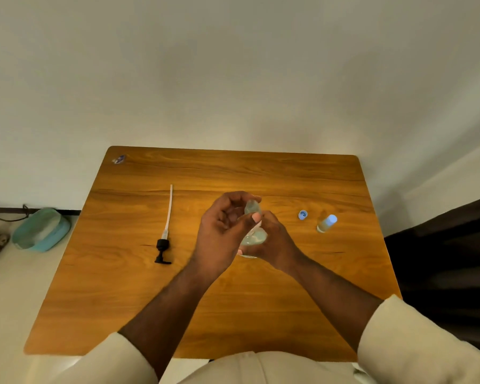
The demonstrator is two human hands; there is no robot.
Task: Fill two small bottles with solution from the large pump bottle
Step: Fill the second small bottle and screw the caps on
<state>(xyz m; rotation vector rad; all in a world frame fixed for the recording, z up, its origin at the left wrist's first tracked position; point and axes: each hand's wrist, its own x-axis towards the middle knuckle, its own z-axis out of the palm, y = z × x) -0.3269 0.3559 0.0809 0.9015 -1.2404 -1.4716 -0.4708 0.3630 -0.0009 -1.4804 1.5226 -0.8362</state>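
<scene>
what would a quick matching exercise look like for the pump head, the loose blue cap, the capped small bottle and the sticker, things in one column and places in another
Things:
1. pump head
2. loose blue cap
3. capped small bottle
4. sticker

Places:
A. far left corner of the table
B. farthest right, standing on the table
C. left of the hands, lying flat with its tube
D. between the hands and the capped bottle

Pairs: 1-C, 2-D, 3-B, 4-A

Table [261, 314]: pump [163, 245], cap [303, 214], bottle [327, 223]
</scene>
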